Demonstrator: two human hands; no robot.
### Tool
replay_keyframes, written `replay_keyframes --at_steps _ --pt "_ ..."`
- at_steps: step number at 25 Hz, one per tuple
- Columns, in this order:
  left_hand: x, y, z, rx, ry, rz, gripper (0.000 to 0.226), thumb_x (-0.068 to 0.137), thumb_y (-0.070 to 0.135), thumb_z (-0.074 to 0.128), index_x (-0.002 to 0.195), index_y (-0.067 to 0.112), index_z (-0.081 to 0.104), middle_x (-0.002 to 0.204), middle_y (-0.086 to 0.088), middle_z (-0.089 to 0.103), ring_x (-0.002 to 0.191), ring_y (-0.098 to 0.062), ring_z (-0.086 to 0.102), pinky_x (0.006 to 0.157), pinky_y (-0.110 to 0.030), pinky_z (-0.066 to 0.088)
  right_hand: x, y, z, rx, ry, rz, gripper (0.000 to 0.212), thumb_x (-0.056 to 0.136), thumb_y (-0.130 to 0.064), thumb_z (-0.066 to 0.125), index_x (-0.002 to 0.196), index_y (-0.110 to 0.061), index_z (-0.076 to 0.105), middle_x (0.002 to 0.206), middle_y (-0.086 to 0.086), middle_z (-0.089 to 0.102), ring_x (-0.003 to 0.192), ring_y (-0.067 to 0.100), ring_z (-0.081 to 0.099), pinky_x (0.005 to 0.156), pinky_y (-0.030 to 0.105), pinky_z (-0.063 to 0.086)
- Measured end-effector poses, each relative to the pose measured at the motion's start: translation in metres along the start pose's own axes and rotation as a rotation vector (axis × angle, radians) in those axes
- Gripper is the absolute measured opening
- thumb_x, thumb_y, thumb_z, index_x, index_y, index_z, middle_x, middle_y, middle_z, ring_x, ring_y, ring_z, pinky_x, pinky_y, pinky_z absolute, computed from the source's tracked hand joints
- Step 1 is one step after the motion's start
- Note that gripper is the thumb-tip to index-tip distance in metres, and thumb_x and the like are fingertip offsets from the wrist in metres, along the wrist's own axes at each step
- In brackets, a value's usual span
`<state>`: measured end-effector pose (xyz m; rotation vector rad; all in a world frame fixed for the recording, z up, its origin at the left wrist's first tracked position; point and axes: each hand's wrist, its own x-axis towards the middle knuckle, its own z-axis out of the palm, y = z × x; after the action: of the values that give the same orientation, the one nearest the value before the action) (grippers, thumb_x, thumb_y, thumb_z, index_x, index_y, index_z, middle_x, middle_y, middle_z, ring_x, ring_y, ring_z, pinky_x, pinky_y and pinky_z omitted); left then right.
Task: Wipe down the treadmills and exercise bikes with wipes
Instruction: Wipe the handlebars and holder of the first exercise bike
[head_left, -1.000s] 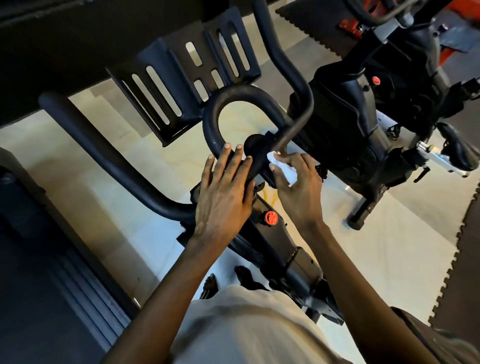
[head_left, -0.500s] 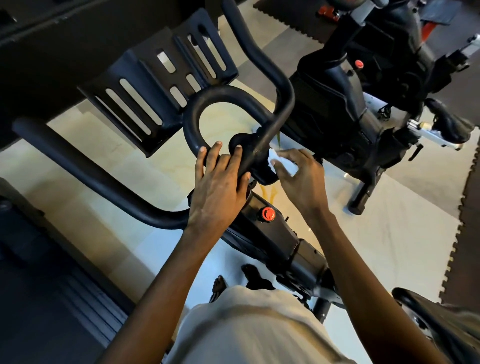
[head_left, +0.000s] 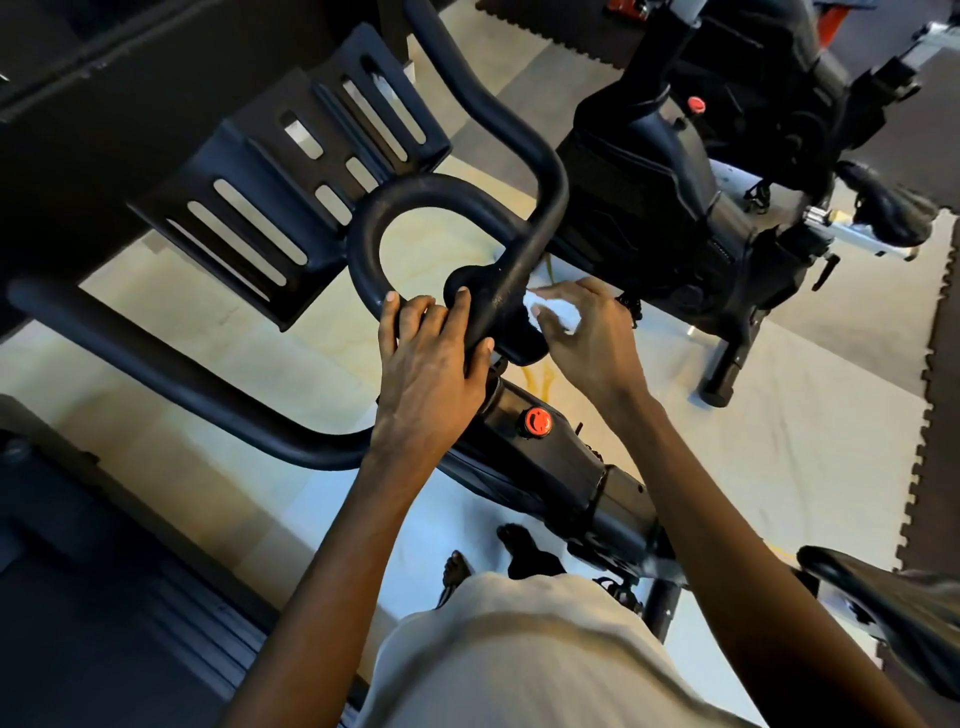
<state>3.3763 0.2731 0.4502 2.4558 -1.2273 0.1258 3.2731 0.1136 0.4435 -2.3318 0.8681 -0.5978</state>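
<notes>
A slotted black tray (head_left: 244, 156) sits upper left on the exercise bike (head_left: 571, 467); nothing shows in it. Below it, the left hand (head_left: 431, 374) curls its grip over the loop of the handlebar (head_left: 550, 171), bracing it. Just right, the right hand (head_left: 592, 338) pinches a small white wipe (head_left: 558, 312) in its grip and presses it against the bar's centre clamp. The wipe looks thin, soft and light, and is probably best held bunched under the fingertips. The bar looks stiff and rounded. A second bike (head_left: 649, 171) stands farther right.

pale tile floor (head_left: 805, 467), dark foam mats (head_left: 948, 364)
</notes>
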Motion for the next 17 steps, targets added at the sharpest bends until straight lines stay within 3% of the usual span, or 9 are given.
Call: replay_keyframes --at_steps 3,8,12,14,17 --pt "0.000 0.000 0.000 -0.001 0.000 0.002 0.060 0.100 0.043 0.048 0.149 0.009 0.044 0.130 -0.011 0.064 0.136 -0.030 0.042 0.122 -0.045 0.002 -0.015 0.012 -0.011 -0.023 -0.139 -0.063 0.022 0.093 -0.025 0.069 0.114 -0.028 0.074 0.105 -0.012 0.060 0.093 -0.001 0.053 0.079 -0.003 0.029" --pt "-0.001 -0.002 0.000 -0.045 -0.004 0.001 0.061 0.096 0.040 0.045 0.148 0.008 0.046 0.127 -0.010 0.065 0.137 -0.028 0.041 0.123 -0.045 0.000 -0.014 0.009 -0.010 0.060 -0.258 -0.094 0.020 0.091 -0.031 0.071 0.109 -0.040 0.074 0.101 -0.016 0.063 0.094 -0.009 0.055 0.080 0.001 0.032" --pt "-0.003 -0.004 0.000 -0.044 0.013 0.022 0.060 0.096 0.039 0.046 0.148 0.007 0.047 0.126 -0.010 0.066 0.136 -0.028 0.042 0.123 -0.046 0.002 -0.002 0.020 -0.012 0.027 -0.076 0.032 0.021 0.092 -0.038 0.069 0.110 -0.027 0.075 0.109 -0.004 0.070 0.095 0.006 0.061 0.083 0.022 0.048" --pt "-0.004 -0.005 0.001 -0.042 0.017 0.028 0.060 0.097 0.039 0.046 0.148 0.007 0.047 0.126 -0.010 0.066 0.136 -0.028 0.043 0.123 -0.045 0.003 -0.001 0.015 -0.007 0.039 0.032 0.101 0.022 0.094 -0.034 0.067 0.110 -0.023 0.075 0.111 -0.001 0.070 0.096 0.007 0.060 0.081 0.016 0.047" --pt "-0.004 -0.005 0.001 -0.035 0.022 0.029 0.059 0.096 0.038 0.047 0.147 0.007 0.048 0.124 -0.010 0.066 0.135 -0.028 0.044 0.123 -0.044 0.003 -0.020 0.000 0.007 0.011 -0.014 -0.020 0.021 0.093 -0.023 0.068 0.113 -0.022 0.074 0.109 -0.003 0.066 0.095 0.002 0.055 0.080 -0.001 0.032"
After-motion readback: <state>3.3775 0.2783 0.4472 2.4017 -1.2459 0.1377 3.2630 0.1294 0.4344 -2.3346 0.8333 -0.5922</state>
